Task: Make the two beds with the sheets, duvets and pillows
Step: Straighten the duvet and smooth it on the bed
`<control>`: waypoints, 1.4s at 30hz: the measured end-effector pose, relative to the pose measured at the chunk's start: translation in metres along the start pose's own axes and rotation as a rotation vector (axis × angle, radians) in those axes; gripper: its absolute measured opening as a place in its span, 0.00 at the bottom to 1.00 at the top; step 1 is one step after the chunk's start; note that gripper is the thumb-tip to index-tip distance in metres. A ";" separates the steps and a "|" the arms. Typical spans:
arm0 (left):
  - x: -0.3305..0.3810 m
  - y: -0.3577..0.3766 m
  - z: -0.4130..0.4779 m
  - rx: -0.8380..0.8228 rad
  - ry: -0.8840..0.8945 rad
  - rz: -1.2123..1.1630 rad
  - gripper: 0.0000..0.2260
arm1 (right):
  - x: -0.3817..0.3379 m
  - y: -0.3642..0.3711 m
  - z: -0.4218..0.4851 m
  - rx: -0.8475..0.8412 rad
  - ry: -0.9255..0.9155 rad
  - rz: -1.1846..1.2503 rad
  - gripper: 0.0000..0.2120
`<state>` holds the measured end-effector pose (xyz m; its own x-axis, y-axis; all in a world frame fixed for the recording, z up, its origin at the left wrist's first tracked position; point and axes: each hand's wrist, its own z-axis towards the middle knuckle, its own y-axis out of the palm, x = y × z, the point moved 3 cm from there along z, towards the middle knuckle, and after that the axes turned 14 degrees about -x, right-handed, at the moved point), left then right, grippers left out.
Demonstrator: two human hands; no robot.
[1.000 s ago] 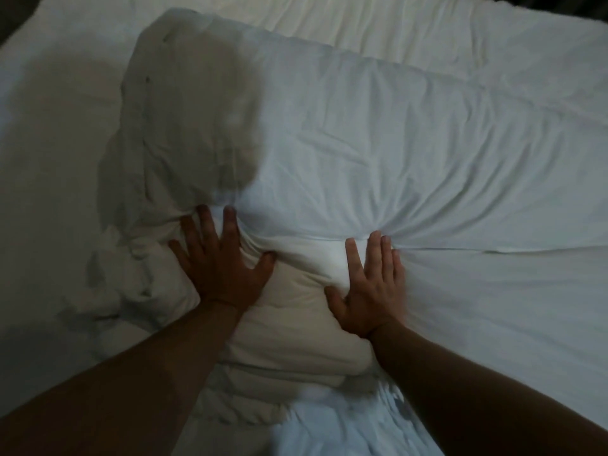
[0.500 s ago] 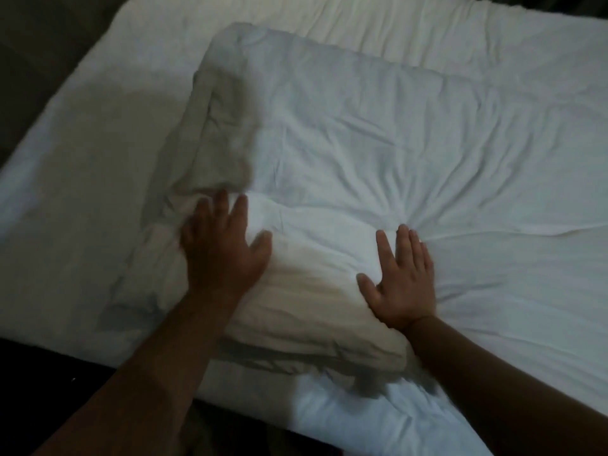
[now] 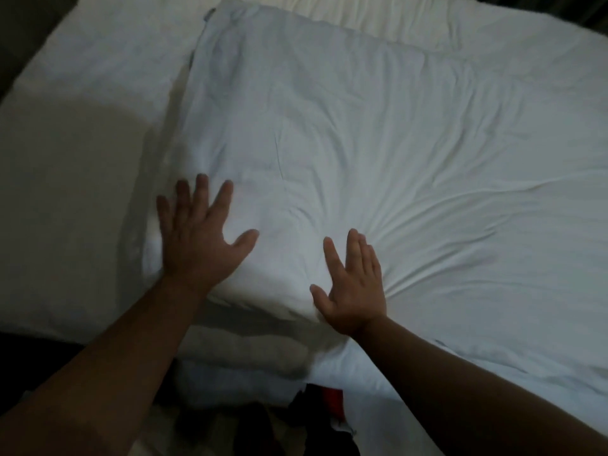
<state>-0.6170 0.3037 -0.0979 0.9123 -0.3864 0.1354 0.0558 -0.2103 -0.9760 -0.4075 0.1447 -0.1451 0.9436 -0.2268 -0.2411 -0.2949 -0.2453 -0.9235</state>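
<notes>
Left hand (image 3: 197,240) and right hand (image 3: 357,286), fingers now splayed flat and gripping nothing, press the folded duvet (image 3: 329,143) on the bed's (image 3: 82,77) near side; its bunched edge has smoothed, so unfolding likely comes next.

— What can't you make out around your hands?

— My left hand (image 3: 200,238) is smeared with blur, the fingertips soft. It and my right hand (image 3: 355,284) both show their backs, so the palms and the cloth beneath them are hidden.

— And the duvet (image 3: 329,143)?

— It runs off the right edge of the picture, so its corners there are out of sight. It hides that whole side of the bed (image 3: 82,159), whose far end is cut by the top edge.

— Below the bed's near edge?

— Some dark and red clutter (image 3: 332,398), too dim and blurred to name.
</notes>
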 end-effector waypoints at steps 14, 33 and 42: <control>-0.009 0.089 0.047 -0.009 -0.062 -0.169 0.41 | 0.019 0.035 0.052 0.128 -0.067 -0.008 0.40; -0.009 0.075 0.045 -0.101 -0.076 -0.122 0.41 | 0.015 0.024 0.044 0.112 -0.103 0.064 0.39; 0.001 -0.017 0.062 0.187 0.088 -0.223 0.26 | 0.024 -0.083 0.058 0.321 -0.092 0.372 0.24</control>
<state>-0.5924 0.3626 -0.0920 0.8309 -0.4272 0.3564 0.3321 -0.1331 -0.9338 -0.3520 0.2144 -0.0918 0.7971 -0.1565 -0.5832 -0.5661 0.1424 -0.8119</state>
